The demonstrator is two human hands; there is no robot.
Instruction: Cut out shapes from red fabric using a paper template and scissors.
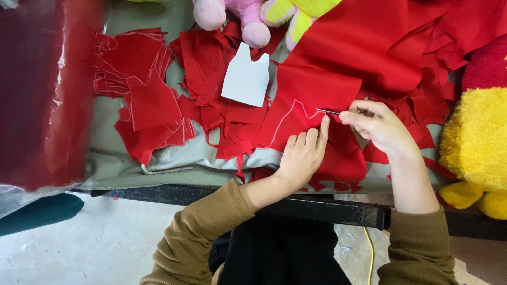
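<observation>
Head view, looking straight down. We take the white paper pattern [245, 79] as our landmark: a vest-shaped template lying flat on a heap of red scraps [203, 68].

Just right of and below the pattern we see a red fabric piece [306, 103] spread flat, with a pale chalk line curving across its lower part. Our left hand [302, 155] lies on the near edge of this piece, below and right of the pattern, fingers curled, index finger stretched up toward the chalk line and pressing the cloth down. We note its grip as loose, closed on nothing.

Our right hand [377, 125] sits further right of the pattern, just beside the left index fingertip. Thumb and forefinger are pinched together on a thin marking tool [328, 111], whose tip points left and touches the fabric piece at the end of the chalk line. What kind of tool it is, we cannot tell.

Left of the pattern we note stacks of cut red pieces [142, 79], edges outlined in chalk. Far left of it, a dark red roll in clear plastic [37, 95].

Above the pattern: a pink plush toy [232, 13], with a yellow-green plush [296, 13] beside it. Well to the right of the pattern, a large yellow plush [475, 142] at the frame edge, and more red cloth [401, 42] piled loosely.

All of this rests on a grey-covered tabletop [158, 158]; its dark front edge runs below the pattern, across our olive sleeves [206, 227].
</observation>
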